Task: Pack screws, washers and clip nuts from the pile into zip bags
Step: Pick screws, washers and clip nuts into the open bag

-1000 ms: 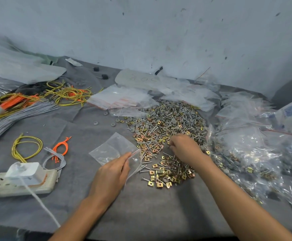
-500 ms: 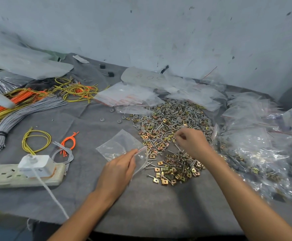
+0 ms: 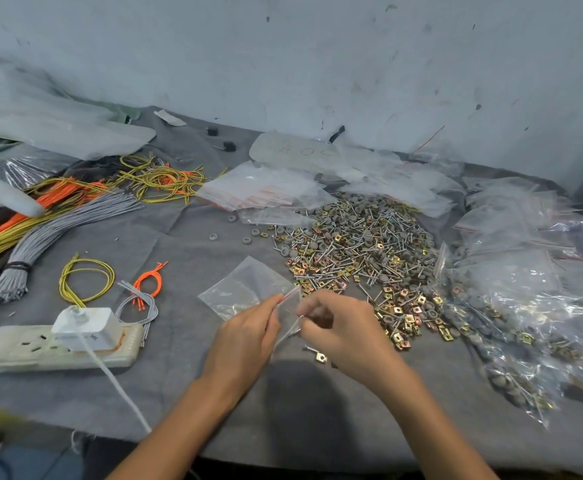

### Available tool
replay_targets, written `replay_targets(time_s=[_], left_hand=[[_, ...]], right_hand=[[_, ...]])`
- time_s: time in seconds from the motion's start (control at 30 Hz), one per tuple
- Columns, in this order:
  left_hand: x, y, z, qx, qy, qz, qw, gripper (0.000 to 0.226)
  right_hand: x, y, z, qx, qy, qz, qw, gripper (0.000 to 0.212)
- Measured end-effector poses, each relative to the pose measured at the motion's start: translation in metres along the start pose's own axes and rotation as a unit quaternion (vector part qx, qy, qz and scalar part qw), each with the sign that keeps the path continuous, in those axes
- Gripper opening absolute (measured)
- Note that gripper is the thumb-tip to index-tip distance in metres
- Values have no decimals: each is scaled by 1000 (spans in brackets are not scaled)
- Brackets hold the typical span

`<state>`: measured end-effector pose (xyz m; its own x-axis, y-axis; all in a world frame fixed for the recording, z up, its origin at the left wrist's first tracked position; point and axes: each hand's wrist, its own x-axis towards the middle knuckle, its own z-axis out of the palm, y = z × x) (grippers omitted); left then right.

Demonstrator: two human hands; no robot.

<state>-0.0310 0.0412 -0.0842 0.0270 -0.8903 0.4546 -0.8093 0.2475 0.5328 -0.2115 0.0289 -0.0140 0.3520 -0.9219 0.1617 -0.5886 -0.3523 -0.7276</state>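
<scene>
A pile of screws, grey washers and brass clip nuts (image 3: 356, 247) spreads over the grey cloth right of centre. A clear zip bag (image 3: 245, 289) lies flat just left of the pile. My left hand (image 3: 245, 337) pinches the bag's mouth edge. My right hand (image 3: 338, 327) is at that mouth with curled fingers pinching small parts, apparently screws; what exactly it holds is mostly hidden. A single clip nut (image 3: 321, 357) lies below my right hand.
Filled zip bags (image 3: 525, 306) are heaped at the right. Flat unused bags (image 3: 259, 187) lie behind the pile. Wire bundles (image 3: 58, 209), loose wire loops (image 3: 85, 282) and a power strip with a charger (image 3: 58, 344) occupy the left. The table's front edge is near my forearms.
My right hand has left the pile and come down and left to the bag's mouth. My left hand has stayed on the bag's edge.
</scene>
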Motion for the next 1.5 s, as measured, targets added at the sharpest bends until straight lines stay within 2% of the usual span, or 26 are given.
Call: replay_targets(time_s=[0.07,0.13,0.23,0.33,0.43,0.5,0.53,0.6,0.67,0.77,0.9,1.07,1.13,1.2,1.27,1.33,1.5], left_hand=[[0,0,1,1,3,1,1000,33],[-1,-1,1,5,6,6,1000,32],[-1,0,0,1,4,15,1000,38],[-1,-1,0,5,4,21,1000,40],[-1,-2,1,1,6,18,1000,40],[-1,-3,1,-4,2,14,1000,38],[-1,-3,1,-4,0,13,1000,37],[-1,-2,1,-2,-5,13,1000,36],[-1,-2,1,4,-7,10,1000,37],[0,-1,0,2,-12,7,1000,40],[0,0,-1,2,-13,11,1000,40],[0,-1,0,8,-8,15,1000,35],[-1,-1,0,8,-7,15,1000,35],[-1,0,0,8,-7,16,1000,35],[-1,0,0,10,-7,20,1000,35],[-1,-1,1,13,2,23,1000,35],[-2,-1,3,17,17,30,999,34]], right_hand=[[0,1,2,37,-3,7,999,14],[6,5,10,29,-17,-10,999,16],[16,13,27,-47,-9,-53,997,12],[20,17,37,-90,-12,-50,995,16],[20,20,28,-52,-40,-61,996,17],[25,27,7,-9,14,-32,999,16],[30,34,-6,-24,43,-3,999,13],[44,51,-31,-146,70,66,985,11],[55,67,-51,-264,55,128,954,17],[65,83,-61,-329,13,188,925,27],[72,85,-61,-332,-31,200,921,36],[71,71,-59,-336,-61,199,918,34],[68,64,-60,-325,-33,182,927,31],[59,53,-59,-265,2,158,951,23],[44,36,-51,-173,-15,141,975,14],[31,16,-34,-124,-57,129,982,11],[26,-9,13,-148,-77,104,980,24]])
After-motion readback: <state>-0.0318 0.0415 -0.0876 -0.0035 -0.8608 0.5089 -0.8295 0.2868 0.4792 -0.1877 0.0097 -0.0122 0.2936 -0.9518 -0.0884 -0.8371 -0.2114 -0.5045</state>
